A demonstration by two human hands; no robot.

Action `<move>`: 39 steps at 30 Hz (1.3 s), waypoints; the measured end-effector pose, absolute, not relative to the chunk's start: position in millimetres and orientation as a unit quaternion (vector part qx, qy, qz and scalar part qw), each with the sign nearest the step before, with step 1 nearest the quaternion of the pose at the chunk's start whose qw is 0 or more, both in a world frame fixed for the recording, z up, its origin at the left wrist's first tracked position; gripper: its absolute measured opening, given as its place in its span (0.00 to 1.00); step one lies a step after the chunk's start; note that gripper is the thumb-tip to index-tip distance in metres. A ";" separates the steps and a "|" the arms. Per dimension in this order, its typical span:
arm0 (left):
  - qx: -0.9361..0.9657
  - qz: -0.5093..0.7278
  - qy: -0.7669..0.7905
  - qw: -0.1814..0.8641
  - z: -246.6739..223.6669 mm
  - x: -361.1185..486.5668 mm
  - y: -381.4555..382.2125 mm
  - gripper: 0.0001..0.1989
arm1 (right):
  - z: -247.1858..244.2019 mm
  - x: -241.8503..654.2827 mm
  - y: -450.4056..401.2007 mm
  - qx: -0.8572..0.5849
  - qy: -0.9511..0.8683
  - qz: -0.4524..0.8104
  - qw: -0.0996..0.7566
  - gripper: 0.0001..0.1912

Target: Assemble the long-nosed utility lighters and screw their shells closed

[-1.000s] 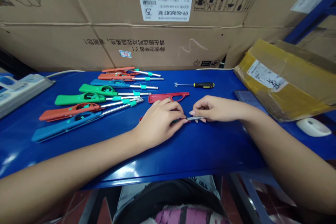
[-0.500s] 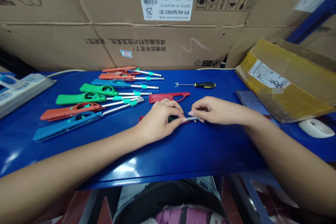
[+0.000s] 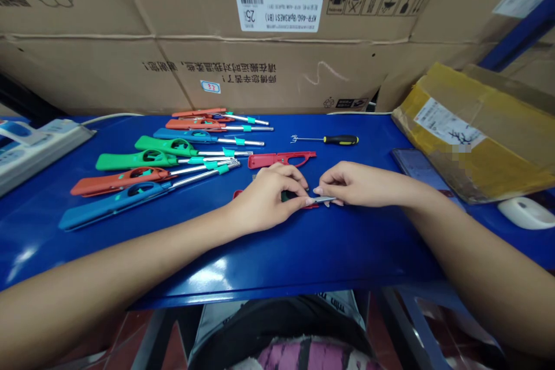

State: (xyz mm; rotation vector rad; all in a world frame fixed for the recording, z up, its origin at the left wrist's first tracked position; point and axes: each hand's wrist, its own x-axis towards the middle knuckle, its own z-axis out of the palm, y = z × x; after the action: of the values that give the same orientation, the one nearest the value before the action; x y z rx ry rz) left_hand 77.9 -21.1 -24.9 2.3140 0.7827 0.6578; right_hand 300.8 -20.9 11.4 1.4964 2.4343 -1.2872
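Note:
My left hand (image 3: pixel 273 196) is closed over a red lighter part (image 3: pixel 237 193), mostly hidden beneath it, and pinches the near end of a small silvery piece (image 3: pixel 323 199). On the right, my right hand (image 3: pixel 344 182) has its fingertips pressed together at the other end of that piece. Just behind my hands lies a red lighter shell half (image 3: pixel 271 160) with a loop handle. A screwdriver (image 3: pixel 340 140) with a black and yellow handle rests farther back. Several long lighters, among them a green one (image 3: pixel 125 160) and a blue one (image 3: pixel 108 205), lie to the left.
A white power strip (image 3: pixel 39 147) is at the far left of the blue table (image 3: pixel 269 266). At the right are a phone (image 3: pixel 418 170), a taped yellow-brown box (image 3: pixel 481 133) and a white mouse (image 3: pixel 525 213). A large carton (image 3: pixel 243 75) stands behind.
The whole view has shifted slightly. Both hands keep nearly the same pose around the silvery piece, which shows a little more brightly between them.

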 end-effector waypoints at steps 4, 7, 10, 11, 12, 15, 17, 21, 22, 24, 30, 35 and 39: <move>0.870 0.245 0.296 0.310 -24.4 77.8 -20.4 0.04 | 11.6 300.4 -21.9 0.477 0.777 -0.411 -0.001 0.18; 0.866 0.242 0.299 0.319 -23.7 77.2 -19.8 0.04 | 11.9 301.0 -22.6 0.476 0.780 -0.407 -0.008 0.17; 0.865 0.239 0.301 0.324 -23.8 76.6 -19.1 0.05 | 12.2 301.7 -22.7 0.473 0.781 -0.408 -0.011 0.17; 0.865 0.239 0.301 0.324 -24.1 76.5 -18.9 0.05 | 12.1 301.8 -22.5 0.473 0.781 -0.408 -0.011 0.17; 0.865 0.238 0.301 0.324 -24.5 76.4 -18.5 0.05 | 11.8 301.7 -22.4 0.474 0.780 -0.408 -0.012 0.17; 0.864 0.240 0.302 0.325 -25.8 76.6 -17.4 0.05 | 10.3 300.8 -22.0 0.475 0.781 -0.406 -0.015 0.17; 0.860 0.244 0.301 0.332 -26.1 76.6 -16.6 0.05 | 9.3 300.0 -22.2 0.475 0.781 -0.404 -0.020 0.17; 0.856 0.247 0.302 0.339 -25.5 76.2 -15.7 0.05 | 8.7 298.8 -22.8 0.477 0.782 -0.400 -0.026 0.17; 0.858 0.248 0.301 0.335 -25.1 76.0 -16.0 0.05 | 8.8 298.8 -22.7 0.478 0.781 -0.401 -0.026 0.17; 0.862 0.254 0.302 0.319 -24.1 75.5 -17.3 0.06 | 8.9 299.4 -22.3 0.476 0.780 -0.405 -0.028 0.17; 0.888 0.269 0.321 0.191 -21.6 72.6 -25.7 0.07 | 10.0 303.3 -20.9 0.458 0.787 -0.411 -0.041 0.20; 0.899 0.290 0.303 0.126 -22.6 71.1 -28.0 0.05 | 12.7 303.2 -21.4 0.467 0.782 -0.409 -0.044 0.21; 0.904 0.302 0.287 0.099 -22.5 70.3 -27.9 0.05 | 13.0 301.2 -21.8 0.475 0.774 -0.417 -0.043 0.20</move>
State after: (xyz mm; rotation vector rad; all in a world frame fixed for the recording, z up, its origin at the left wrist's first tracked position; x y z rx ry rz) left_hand 70.3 -27.9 -22.5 2.6734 0.8490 0.8949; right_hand 301.2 -21.8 13.0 1.5329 2.5002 -1.3473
